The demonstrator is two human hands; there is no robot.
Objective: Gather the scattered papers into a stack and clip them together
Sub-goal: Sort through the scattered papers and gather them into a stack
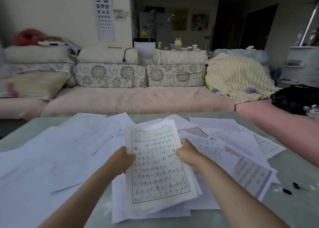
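Our left hand [124,156] and right hand [187,151] pinching the side edges of a handwritten sheet [158,165], loose papers [57,151] strewn over our bench [291,203], two black clips [291,188] at right

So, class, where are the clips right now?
In the head view, the two black clips lie on the table at the right, beside the purple-edged sheet.

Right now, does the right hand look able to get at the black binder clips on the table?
Probably yes: the binder clips lie uncovered on bare table right of the papers. But the right hand grips the held sheets, so it must let go first.
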